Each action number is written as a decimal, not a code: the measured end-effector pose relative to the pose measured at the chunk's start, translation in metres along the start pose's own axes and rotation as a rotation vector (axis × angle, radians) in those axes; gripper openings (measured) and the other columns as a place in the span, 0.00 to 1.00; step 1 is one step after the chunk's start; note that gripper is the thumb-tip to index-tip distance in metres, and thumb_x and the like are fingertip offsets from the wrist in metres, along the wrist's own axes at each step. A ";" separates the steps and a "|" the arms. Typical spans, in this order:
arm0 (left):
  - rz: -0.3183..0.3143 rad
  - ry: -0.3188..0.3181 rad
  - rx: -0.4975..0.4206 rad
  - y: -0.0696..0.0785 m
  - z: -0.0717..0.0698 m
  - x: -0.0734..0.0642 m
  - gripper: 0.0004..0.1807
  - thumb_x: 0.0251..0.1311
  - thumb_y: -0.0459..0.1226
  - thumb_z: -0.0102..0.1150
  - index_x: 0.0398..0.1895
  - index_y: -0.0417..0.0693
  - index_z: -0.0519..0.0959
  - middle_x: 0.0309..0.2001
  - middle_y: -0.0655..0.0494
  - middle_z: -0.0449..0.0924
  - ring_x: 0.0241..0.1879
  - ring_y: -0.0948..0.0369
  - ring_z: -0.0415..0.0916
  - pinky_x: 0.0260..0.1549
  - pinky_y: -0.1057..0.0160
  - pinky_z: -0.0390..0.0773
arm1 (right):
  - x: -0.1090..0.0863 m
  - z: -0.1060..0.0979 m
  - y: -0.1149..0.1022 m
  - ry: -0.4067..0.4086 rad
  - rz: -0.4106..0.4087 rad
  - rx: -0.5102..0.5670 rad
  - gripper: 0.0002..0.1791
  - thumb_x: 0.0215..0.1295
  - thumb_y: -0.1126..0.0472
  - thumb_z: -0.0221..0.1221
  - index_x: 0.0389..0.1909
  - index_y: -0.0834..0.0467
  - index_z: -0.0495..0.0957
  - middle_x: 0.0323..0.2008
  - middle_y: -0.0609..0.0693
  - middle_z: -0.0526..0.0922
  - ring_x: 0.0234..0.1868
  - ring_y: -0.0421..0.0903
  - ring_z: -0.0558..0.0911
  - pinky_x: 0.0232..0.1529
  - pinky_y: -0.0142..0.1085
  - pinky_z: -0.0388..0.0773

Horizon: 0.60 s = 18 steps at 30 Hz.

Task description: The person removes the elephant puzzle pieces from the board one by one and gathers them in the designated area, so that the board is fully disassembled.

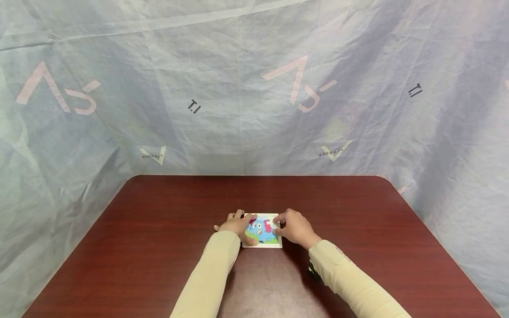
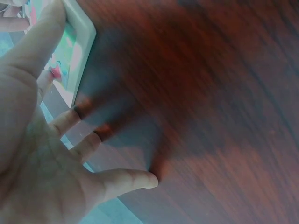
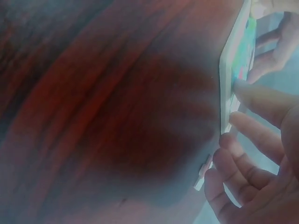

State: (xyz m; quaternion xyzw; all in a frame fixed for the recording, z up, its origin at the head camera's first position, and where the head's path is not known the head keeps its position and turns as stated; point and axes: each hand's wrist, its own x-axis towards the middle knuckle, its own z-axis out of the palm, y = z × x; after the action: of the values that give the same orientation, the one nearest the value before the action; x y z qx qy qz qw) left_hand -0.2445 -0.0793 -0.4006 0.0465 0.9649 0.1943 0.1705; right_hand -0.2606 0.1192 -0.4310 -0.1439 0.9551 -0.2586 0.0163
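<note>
A jigsaw puzzle point(image 1: 262, 236) with a blue elephant picture lies flat in a white frame point(image 1: 267, 246) at the middle of the table. At its left side my left hand point(image 1: 235, 225) is spread wide, with thumb and index finger resting on the puzzle and the other fingers reaching past the frame onto the table. My right hand point(image 1: 297, 227) bends over the right side, thumb and index fingertips slightly apart on the puzzle beside a red patch point(image 1: 267, 226). Whether those fingertips pinch a piece I cannot tell. In the right wrist view, its other fingers curl just beyond the frame's edge.
A small loose piece point(image 3: 202, 172) lies on the table close to my right hand's fingers. The dark red wooden table point(image 1: 167, 247) extends around the puzzle. Grey printed cloth point(image 1: 238, 88) hangs behind and along both sides.
</note>
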 end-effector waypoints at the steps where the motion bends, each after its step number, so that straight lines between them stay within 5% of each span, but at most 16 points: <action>1: -0.001 0.000 -0.001 0.000 0.001 0.001 0.44 0.53 0.45 0.78 0.74 0.62 0.68 0.73 0.48 0.59 0.74 0.46 0.53 0.61 0.20 0.54 | 0.000 0.000 0.000 0.001 -0.004 -0.017 0.13 0.56 0.61 0.75 0.43 0.55 0.89 0.35 0.49 0.79 0.38 0.45 0.79 0.36 0.41 0.78; 18: 0.008 0.015 0.014 0.000 0.000 -0.003 0.44 0.54 0.44 0.78 0.75 0.63 0.67 0.74 0.49 0.59 0.74 0.46 0.54 0.61 0.22 0.56 | 0.003 -0.001 -0.007 0.008 0.037 -0.104 0.08 0.53 0.59 0.77 0.34 0.50 0.89 0.35 0.49 0.79 0.35 0.44 0.77 0.33 0.43 0.78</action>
State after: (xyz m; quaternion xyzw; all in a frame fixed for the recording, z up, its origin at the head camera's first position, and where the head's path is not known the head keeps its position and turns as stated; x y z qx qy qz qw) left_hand -0.2413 -0.0801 -0.3996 0.0499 0.9673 0.1888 0.1622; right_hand -0.2613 0.1132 -0.4266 -0.1257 0.9698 -0.2087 0.0098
